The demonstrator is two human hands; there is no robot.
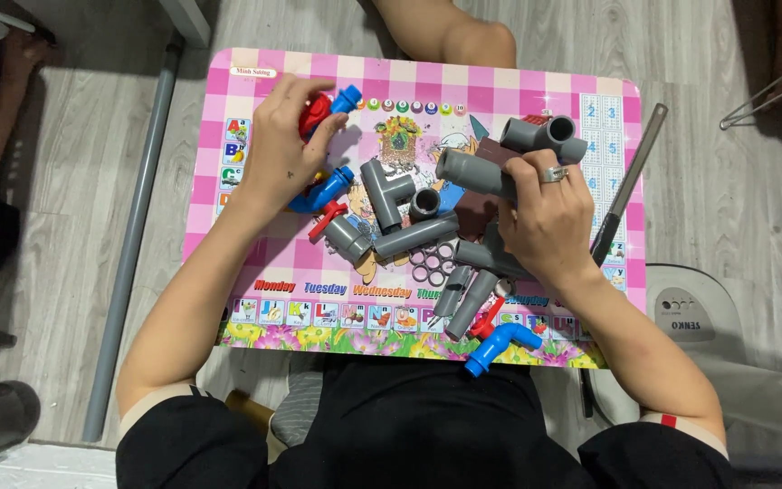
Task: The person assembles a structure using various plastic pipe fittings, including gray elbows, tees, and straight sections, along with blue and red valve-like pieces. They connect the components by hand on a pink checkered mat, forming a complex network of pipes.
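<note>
Soft, even indoor light fills the head view, bright enough to keep the colours vivid. The pink checked tabletop (536, 83) shows a mild sheen but no harsh glare. Short, faint shadows sit under the left hand (284, 145), the right hand (547, 217) and the grey pipe fittings (400, 213). Focus is sharp across the middle. The corners fall darker, and the floorboards (726, 208) bow slightly toward the edges from wide-angle distortion.

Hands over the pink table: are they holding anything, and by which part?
The left hand grips a red-and-blue valve fitting around its red middle. The right hand clasps a grey pipe assembly over its pipe end.
</note>
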